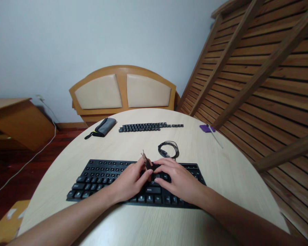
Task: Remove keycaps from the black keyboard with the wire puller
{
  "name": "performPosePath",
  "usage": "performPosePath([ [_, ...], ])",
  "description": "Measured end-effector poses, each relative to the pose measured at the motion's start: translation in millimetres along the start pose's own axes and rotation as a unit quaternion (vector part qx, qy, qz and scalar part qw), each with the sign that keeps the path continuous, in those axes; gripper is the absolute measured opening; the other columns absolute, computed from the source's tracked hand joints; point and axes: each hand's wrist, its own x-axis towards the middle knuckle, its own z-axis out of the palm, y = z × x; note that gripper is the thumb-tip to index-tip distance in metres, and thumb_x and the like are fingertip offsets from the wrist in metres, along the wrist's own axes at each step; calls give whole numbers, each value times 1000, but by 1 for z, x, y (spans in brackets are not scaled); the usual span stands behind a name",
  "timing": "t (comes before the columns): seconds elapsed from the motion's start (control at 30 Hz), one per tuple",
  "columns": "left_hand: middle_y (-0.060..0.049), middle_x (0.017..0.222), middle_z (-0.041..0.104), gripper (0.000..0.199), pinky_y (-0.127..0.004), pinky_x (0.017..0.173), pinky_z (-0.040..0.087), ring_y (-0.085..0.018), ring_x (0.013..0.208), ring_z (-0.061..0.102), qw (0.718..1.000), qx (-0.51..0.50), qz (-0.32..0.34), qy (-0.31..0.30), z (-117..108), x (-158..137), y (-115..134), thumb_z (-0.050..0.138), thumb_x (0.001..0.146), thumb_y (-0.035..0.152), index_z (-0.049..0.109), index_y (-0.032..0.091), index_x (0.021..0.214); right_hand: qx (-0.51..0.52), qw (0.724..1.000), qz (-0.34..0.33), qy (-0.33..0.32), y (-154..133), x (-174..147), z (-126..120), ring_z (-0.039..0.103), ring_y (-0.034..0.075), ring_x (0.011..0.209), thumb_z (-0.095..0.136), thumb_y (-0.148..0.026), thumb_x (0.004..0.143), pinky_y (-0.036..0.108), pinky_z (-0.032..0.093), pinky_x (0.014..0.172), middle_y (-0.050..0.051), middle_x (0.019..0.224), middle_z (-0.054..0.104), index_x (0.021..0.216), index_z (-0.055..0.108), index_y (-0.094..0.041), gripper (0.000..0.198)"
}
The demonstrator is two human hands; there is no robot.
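A black keyboard lies across the near part of the table. Its upper left rows show bare switch sockets, while keycaps sit on the lower rows. My left hand is over the keyboard's middle, closed on a small tool with a dark grip and a thin forked metal tip pointing up, which looks like a keycap puller. My right hand rests over the keys just right of it, fingers curved and thumb apart, with nothing visible in them. The keys under both palms are hidden.
Loose keycaps stand in rows farther back. A grey zip pouch lies at left. A coiled black cable sits behind the keyboard. At right is a purple cloth with a thin brush-like stick. Wooden slats lean beyond the round table.
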Motion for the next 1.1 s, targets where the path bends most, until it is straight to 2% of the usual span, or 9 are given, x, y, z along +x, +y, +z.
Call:
performPosePath([
  [0.2, -1, 82, 63, 15, -31, 72, 45, -17, 74, 60, 1000, 6, 14, 2, 1, -3, -2, 39, 99, 31, 44, 20, 107, -2, 1000, -6, 13, 1, 4, 4, 58, 18, 97, 68, -27, 85, 34, 46, 90, 4, 99, 68, 96, 72, -21, 13],
  [0.5, 0, 78, 62, 14, -32, 73, 45, -17, 73, 60, 1000, -21, 7, 0, -1, -3, 0, 38, 99, 31, 42, 20, 107, -11, 1000, -14, 18, -1, 4, 5, 62, 18, 92, 62, -22, 89, 32, 49, 84, 6, 95, 69, 95, 68, -18, 10],
  [0.7, -1, 81, 64, 17, -32, 77, 47, -17, 78, 62, 996, -84, -5, 39, -1, -1, -5, 39, 99, 33, 43, 19, 107, 17, 999, 28, 44, 1, 5, 0, 64, 17, 91, 61, -24, 90, 31, 49, 84, 4, 97, 69, 96, 66, -20, 9],
  [0.93, -3, 85, 65, 15, -33, 83, 45, -19, 85, 62, 992, -73, -22, 105, 3, 7, -9, 45, 97, 29, 47, 18, 106, -14, 996, 69, 62, 14, 16, -14, 65, 17, 86, 62, -29, 89, 29, 48, 79, 2, 94, 71, 94, 68, -22, 10],
  [1.1, -1, 83, 64, 14, -33, 83, 45, -18, 84, 62, 982, -130, -24, 137, 3, 10, -15, 43, 98, 30, 43, 19, 106, -37, 997, 48, 39, 12, 29, -18, 64, 18, 86, 62, -29, 89, 30, 47, 76, 3, 91, 70, 92, 68, -20, 10],
])
